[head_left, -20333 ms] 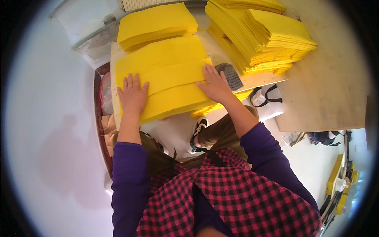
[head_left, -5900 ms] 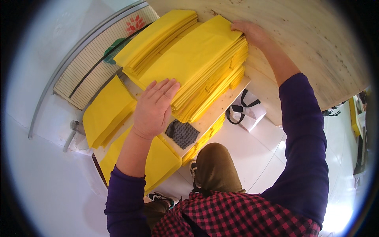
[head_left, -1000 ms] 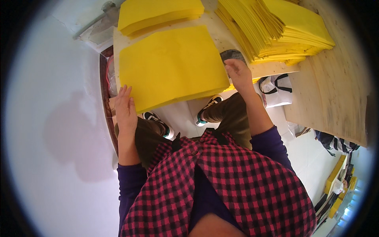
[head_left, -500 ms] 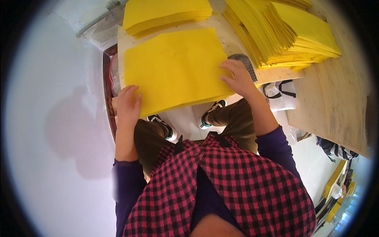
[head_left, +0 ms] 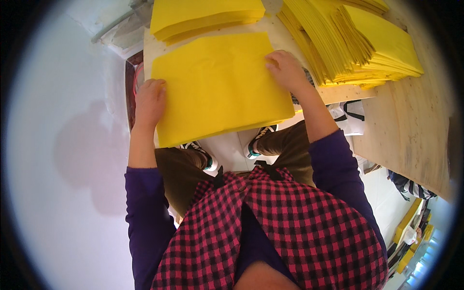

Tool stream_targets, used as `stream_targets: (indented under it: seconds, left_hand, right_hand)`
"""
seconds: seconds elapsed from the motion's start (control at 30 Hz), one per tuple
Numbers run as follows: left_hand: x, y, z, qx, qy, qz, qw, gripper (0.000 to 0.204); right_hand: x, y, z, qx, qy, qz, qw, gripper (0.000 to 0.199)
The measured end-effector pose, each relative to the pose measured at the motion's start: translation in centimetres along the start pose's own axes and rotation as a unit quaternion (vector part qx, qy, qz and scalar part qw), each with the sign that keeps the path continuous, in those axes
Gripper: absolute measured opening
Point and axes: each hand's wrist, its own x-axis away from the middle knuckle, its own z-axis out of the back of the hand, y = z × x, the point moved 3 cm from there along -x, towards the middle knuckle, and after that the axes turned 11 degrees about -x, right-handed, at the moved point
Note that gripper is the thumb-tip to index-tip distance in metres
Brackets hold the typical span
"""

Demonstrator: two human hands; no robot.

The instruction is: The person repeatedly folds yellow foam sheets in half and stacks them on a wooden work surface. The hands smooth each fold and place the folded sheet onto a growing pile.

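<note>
A thin stack of large yellow sheets (head_left: pixel 220 87) lies flat on a pale work surface (head_left: pixel 251 30) in front of me, its near edge hanging over my knees. My left hand (head_left: pixel 150 99) grips the stack's left edge, fingers curled over it. My right hand (head_left: pixel 285 70) presses on the stack's right edge with fingers bent. Both hands square the sheets between them.
A second yellow stack (head_left: pixel 203 14) sits just beyond. A big fanned pile of yellow sheets (head_left: pixel 357 43) rests at the right on a plywood table (head_left: pixel 411 125). A white bag with black straps (head_left: pixel 350 116) lies below. White floor spreads to the left.
The stack has settled lower and flatter on the surface. My left hand slid up along its left edge and my right hand moved onto its upper right edge.
</note>
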Motion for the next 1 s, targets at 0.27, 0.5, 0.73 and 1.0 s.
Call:
stream_targets:
  seconds: [0.27, 0.5, 0.73, 1.0]
  left_hand:
    - [2.7, 1.0, -0.1, 0.021, -0.044, -0.002, 0.999, 0.013]
    - [-0.5, 0.2, -0.1, 0.018, -0.026, 0.021, 0.999, 0.017]
    - [1.1, 7.7, 0.0, 0.078, -0.046, -0.106, 0.990, 0.033]
    - [1.2, 10.8, -4.1, 0.010, -0.196, -0.139, 0.971, 0.048]
  right_hand:
    - [1.9, -0.6, -0.4, -0.005, -0.066, 0.002, 0.998, 0.024]
    - [-2.5, 0.4, -0.5, 0.016, -0.040, -0.045, 0.998, 0.026]
    - [1.7, -5.8, -3.4, -0.107, -0.068, 0.121, 0.984, 0.033]
    - [2.8, -6.8, -7.8, 0.026, -0.098, 0.136, 0.986, 0.041]
